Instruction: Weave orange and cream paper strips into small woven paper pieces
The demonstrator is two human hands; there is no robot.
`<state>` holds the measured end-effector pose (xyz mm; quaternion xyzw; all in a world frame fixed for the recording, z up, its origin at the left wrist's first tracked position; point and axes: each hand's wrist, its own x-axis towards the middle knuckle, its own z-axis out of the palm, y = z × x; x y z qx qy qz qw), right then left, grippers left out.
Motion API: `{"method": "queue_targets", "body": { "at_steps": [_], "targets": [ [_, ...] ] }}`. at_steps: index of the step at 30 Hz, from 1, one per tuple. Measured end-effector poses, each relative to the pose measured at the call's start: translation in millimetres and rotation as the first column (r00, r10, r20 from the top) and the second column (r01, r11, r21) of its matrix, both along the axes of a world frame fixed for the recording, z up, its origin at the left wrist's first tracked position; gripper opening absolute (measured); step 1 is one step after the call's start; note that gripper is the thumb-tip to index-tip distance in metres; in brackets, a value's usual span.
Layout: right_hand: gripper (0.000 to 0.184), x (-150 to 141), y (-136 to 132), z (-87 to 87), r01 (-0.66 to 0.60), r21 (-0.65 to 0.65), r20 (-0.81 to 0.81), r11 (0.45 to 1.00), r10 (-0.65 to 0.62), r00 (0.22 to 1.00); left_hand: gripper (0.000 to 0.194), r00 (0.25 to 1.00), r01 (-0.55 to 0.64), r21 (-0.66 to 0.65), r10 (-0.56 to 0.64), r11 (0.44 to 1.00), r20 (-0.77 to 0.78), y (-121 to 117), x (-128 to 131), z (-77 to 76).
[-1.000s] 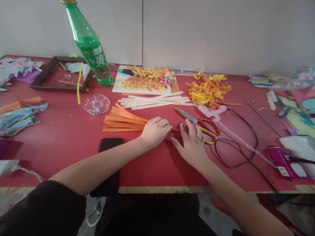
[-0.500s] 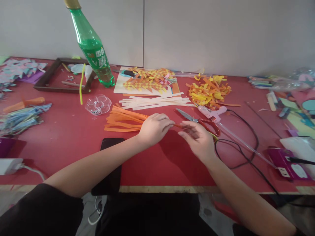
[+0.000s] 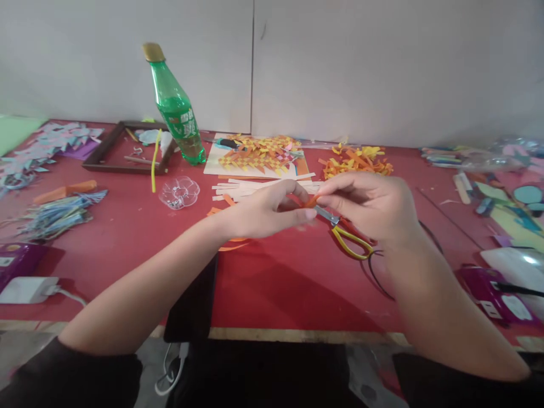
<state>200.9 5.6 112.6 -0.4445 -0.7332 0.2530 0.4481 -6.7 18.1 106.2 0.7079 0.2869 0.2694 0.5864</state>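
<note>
Pinching: the right hand point(image 3: 369, 205) has its thumb and finger closed on a thin orange paper strip point(image 3: 313, 200).
Left hand: the left hand point(image 3: 267, 211) is next to the other end of the strip. There is a gap between its thumb and curled fingers. I cannot tell if its fingertips grip the strip.
Orange strip: it is up between the two hands, over the red counter point(image 3: 272, 294).
Scissors: the metal scissors with one red and one yellow handle point(image 3: 349, 245) lie just under the right hand, which hides some of the red handle.
Orange bunch: more flat orange paper strips point(image 3: 215, 211) lie behind the left hand and arm, partly hidden.
Pale bunch: long cream paper strips point(image 3: 238, 188) lie just past the orange ones.
Back: a woven pile of yellow and orange paper point(image 3: 257, 157) sits on a pale sheet point(image 3: 215, 163). To its right is a messy heap of yellow and orange paper bits point(image 3: 357, 162).
Bottle: a green plastic bottle with a gold cap point(image 3: 182, 122) stands by a dark brown wooden frame point(image 3: 100, 154).
Dish: a clear plastic flower-shaped dish point(image 3: 187, 194) is in front of them.
Phone: a flat black phone point(image 3: 191, 303) lies partly under the left arm.
</note>
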Motion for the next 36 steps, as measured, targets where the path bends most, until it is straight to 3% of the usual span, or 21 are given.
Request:
{"method": "queue_targets", "body": {
  "at_steps": [2, 8, 13, 20, 24, 28, 32, 36],
  "targets": [
    [0.006, -0.7, 8.0, 14.3, -0.060, -0.002, -0.022, 0.998, 0.060, 0.998, 0.021, 0.994, 0.080, -0.099, -0.071, 0.992, 0.086, 5.7, -4.3, 7.9],
    [0.008, -3.8, 26.8, 53.2, -0.215, -0.022, -0.088, 0.976, 0.212, 0.973, 0.024, 0.993, -0.067, 0.175, 0.049, 0.982, 0.108, 16.4, -7.5, 23.4],
    [0.007, -8.9, 31.2, 79.1, -0.320, 0.062, -0.044, 0.946, 0.322, 0.946, 0.022, 0.985, -0.033, 0.116, 0.012, 0.993, 0.175, 22.0, -5.7, 36.9],
    [0.005, -17.6, 22.1, 99.5, -0.292, 0.060, 0.001, 0.954, 0.293, 0.956, 0.024, 0.996, -0.015, 0.216, -0.004, 0.976, 0.088, 19.4, -4.6, 49.6],
    [0.006, -18.7, 23.0, 100.9, -0.302, 0.096, 0.003, 0.948, 0.303, 0.953, 0.025, 0.991, -0.088, 0.271, 0.057, 0.959, 0.120, 13.4, -2.5, 55.1],
    [0.015, -24.4, 29.1, 92.6, -0.284, 0.118, -0.170, 0.951, 0.301, 0.938, 0.026, 0.964, -0.232, 0.304, 0.176, 0.924, 0.200, 9.4, -0.7, 60.9],
    [0.028, -38.0, 23.5, 74.2, -0.150, 0.007, -0.370, 0.989, 0.142, 0.918, 0.028, 0.881, -0.416, 0.245, 0.322, 0.876, 0.346, 6.2, 1.8, 67.9],
    [0.031, -52.9, 3.3, 51.1, -0.106, -0.055, -0.378, 0.993, 0.077, 0.923, 0.025, 0.780, -0.534, 0.146, 0.419, 0.833, 0.464, 1.4, 6.2, 71.2]
  ]
}}
